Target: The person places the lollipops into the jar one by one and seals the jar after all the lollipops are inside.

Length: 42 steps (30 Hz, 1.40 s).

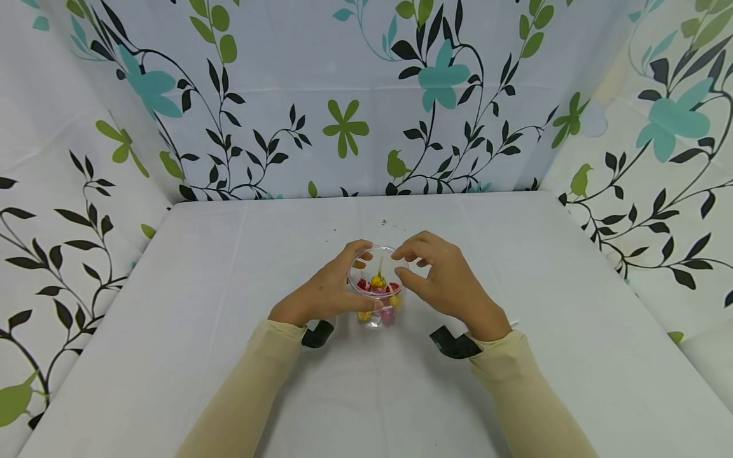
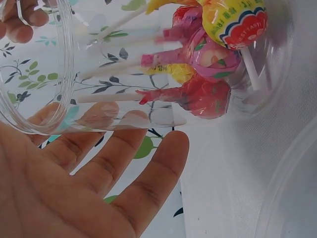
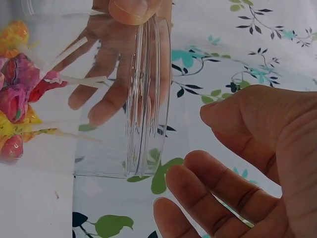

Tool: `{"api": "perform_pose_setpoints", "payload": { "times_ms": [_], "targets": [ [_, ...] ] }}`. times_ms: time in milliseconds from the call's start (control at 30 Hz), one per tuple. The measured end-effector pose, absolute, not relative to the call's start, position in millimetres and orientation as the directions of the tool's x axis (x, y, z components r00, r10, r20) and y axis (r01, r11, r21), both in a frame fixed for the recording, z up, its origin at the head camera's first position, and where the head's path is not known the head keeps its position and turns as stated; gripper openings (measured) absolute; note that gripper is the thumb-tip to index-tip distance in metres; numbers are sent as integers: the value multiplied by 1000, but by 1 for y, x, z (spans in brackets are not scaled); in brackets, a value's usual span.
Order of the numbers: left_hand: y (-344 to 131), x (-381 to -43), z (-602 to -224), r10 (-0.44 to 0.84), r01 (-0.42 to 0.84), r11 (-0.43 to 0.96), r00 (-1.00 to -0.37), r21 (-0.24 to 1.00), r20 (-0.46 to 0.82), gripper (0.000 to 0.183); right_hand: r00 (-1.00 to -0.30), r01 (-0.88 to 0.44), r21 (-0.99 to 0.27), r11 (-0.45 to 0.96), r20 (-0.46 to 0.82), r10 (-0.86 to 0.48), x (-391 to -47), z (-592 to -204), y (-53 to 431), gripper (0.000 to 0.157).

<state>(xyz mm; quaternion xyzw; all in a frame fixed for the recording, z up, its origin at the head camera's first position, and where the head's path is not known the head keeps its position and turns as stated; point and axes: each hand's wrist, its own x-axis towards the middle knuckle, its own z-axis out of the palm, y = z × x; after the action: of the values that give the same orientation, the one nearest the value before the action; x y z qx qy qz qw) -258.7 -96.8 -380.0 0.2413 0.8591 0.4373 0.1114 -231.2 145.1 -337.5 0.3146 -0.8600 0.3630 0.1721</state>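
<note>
A clear jar stands upright on the table, with several lollipops in red, pink and yellow wrappers inside. Their white sticks point up towards the mouth. My left hand holds the jar from the left, thumb on the near side and fingers round the far side. At the top, a clear ridged band circles the jar; whether a lid sits there I cannot tell. Just right of the mouth hovers my right hand, fingers loosely bent and holding nothing. A gap separates it from the band in the right wrist view.
The jar stands on a white-covered table. Small dark specks lie beyond the jar. Cloth with leaf and flower prints hangs behind and along both sides. Black straps show at the sleeve cuffs.
</note>
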Motion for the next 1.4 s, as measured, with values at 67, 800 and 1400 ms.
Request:
{"api": "perform_pose_setpoints", "payload": {
  "times_ms": [67,800,1400],
  "targets": [
    [-96,-258,-380,514,318,501,-857,805,18,101,-747,-660,-516,545,522,-411,-230,-337,147,17],
    [-94,-262,-380,530,333,497,-847,801,24,103,-874,-478,-560,677,384,-300,-221,-350,206,15],
    [-95,-262,-381,521,314,494,-854,811,13,102,-961,-150,-528,836,-121,-249,-210,-383,251,22]
  ]
}}
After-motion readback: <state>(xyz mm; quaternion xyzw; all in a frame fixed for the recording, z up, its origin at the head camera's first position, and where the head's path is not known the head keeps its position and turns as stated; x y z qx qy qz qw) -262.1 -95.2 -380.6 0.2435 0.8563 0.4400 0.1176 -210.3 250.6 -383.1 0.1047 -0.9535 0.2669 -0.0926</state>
